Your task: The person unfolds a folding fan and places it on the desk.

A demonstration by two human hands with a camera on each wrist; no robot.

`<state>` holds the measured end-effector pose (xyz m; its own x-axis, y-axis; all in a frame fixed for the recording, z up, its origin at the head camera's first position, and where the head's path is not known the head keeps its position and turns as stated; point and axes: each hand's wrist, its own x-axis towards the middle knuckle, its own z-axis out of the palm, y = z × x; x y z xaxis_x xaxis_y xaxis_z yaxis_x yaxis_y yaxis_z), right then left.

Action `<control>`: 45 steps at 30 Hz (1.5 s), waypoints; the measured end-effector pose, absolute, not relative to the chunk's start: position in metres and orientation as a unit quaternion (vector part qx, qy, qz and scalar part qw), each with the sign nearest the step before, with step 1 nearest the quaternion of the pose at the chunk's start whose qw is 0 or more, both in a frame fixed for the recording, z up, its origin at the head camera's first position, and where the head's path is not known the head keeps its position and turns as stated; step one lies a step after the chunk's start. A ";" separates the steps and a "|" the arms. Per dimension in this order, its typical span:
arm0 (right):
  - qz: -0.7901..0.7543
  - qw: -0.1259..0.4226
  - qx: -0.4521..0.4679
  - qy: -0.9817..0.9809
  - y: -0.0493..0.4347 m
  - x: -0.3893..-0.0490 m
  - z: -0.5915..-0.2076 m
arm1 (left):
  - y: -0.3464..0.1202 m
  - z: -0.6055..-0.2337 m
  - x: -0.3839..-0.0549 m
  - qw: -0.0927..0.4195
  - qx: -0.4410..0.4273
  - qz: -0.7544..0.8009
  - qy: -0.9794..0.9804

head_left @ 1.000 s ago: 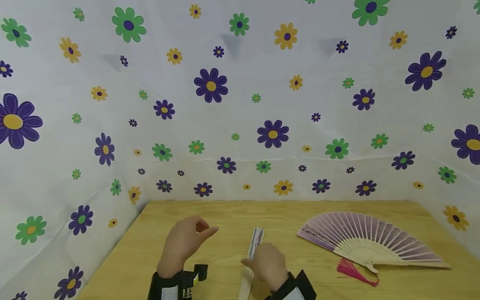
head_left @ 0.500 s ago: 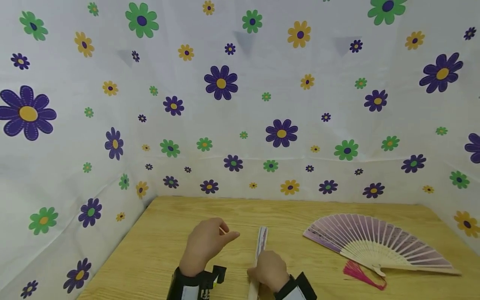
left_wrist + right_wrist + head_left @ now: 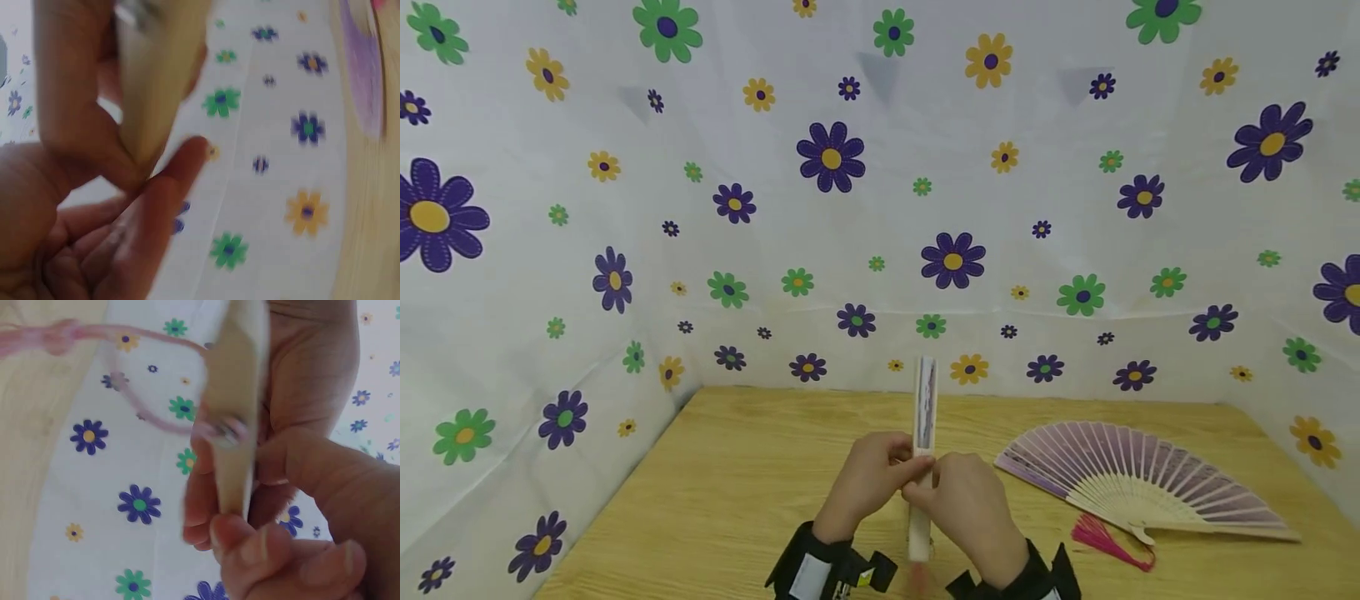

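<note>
Between left hand point(image 3: 868, 483) and right hand point(image 3: 970, 508), both gripping, upright closed fan point(image 3: 923, 417), lower end blurred.

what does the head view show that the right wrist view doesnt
Only the head view shows the open fan lying flat on the wooden table, its red tassel beside it, and the left hand plainly apart from the right hand. Only the right wrist view shows, close up, a pink cord looping from the lower end of the folded fan and the fingers curled round it. Both show the folded fan held upright and the flowered cloth.
</note>
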<state>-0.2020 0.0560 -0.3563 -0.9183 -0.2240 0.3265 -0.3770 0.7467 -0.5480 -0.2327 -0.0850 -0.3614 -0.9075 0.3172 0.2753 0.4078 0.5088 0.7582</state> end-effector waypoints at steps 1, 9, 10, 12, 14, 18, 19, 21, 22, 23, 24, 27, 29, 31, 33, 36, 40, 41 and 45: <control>0.318 0.115 0.166 -0.926 0.058 -0.201 -0.354 | -0.084 -0.362 -0.233 0.048 -0.208 -0.469 -0.857; 0.435 0.009 0.191 -0.880 0.087 -0.204 -0.351 | -0.080 -0.370 -0.233 -0.031 -0.170 -0.631 -0.756; 0.457 -0.008 0.194 -0.868 0.090 -0.206 -0.354 | -0.080 -0.372 -0.233 -0.032 -0.168 -0.637 -0.752; 0.497 -0.031 0.197 -0.845 0.095 -0.209 -0.360 | -0.077 -0.374 -0.233 -0.029 -0.166 -0.638 -0.752; 0.523 -0.045 0.188 -0.830 0.099 -0.211 -0.366 | -0.074 -0.377 -0.232 -0.018 -0.165 -0.627 -0.761; 0.532 -0.023 0.161 -0.831 0.104 -0.212 -0.373 | -0.066 -0.380 -0.233 -0.007 -0.157 -0.605 -0.781; 0.526 -0.010 0.154 -0.837 0.104 -0.212 -0.373 | -0.064 -0.381 -0.233 -0.007 -0.156 -0.601 -0.784; 0.511 0.019 0.145 -0.847 0.104 -0.213 -0.374 | -0.061 -0.382 -0.234 -0.012 -0.151 -0.599 -0.786; 0.504 0.031 0.141 -0.852 0.103 -0.213 -0.374 | -0.060 -0.382 -0.235 -0.013 -0.150 -0.598 -0.787; 0.496 0.042 0.135 -0.857 0.102 -0.214 -0.374 | -0.059 -0.382 -0.235 -0.014 -0.148 -0.597 -0.788; 0.486 0.052 0.130 -0.862 0.101 -0.214 -0.375 | -0.058 -0.383 -0.235 -0.014 -0.146 -0.596 -0.789; 0.460 0.075 0.111 -0.878 0.098 -0.214 -0.375 | -0.056 -0.384 -0.236 -0.014 -0.135 -0.595 -0.792; 0.448 0.087 0.099 -0.885 0.096 -0.213 -0.375 | -0.054 -0.384 -0.236 -0.012 -0.126 -0.595 -0.794; 0.436 0.098 0.088 -0.890 0.095 -0.212 -0.375 | -0.051 -0.384 -0.235 -0.006 -0.116 -0.595 -0.795; 0.423 0.110 0.082 -0.896 0.096 -0.211 -0.374 | -0.049 -0.384 -0.233 0.000 -0.110 -0.594 -0.797; 0.413 0.117 0.077 -0.900 0.097 -0.210 -0.374 | -0.046 -0.384 -0.233 0.007 -0.105 -0.591 -0.800; 0.418 0.114 0.075 -0.898 0.099 -0.210 -0.375 | -0.044 -0.385 -0.234 0.014 -0.109 -0.582 -0.806; 0.420 0.112 0.074 -0.898 0.100 -0.209 -0.375 | -0.043 -0.385 -0.234 0.017 -0.111 -0.580 -0.807; 0.425 0.106 0.068 -0.897 0.101 -0.207 -0.374 | -0.042 -0.384 -0.234 0.022 -0.112 -0.578 -0.808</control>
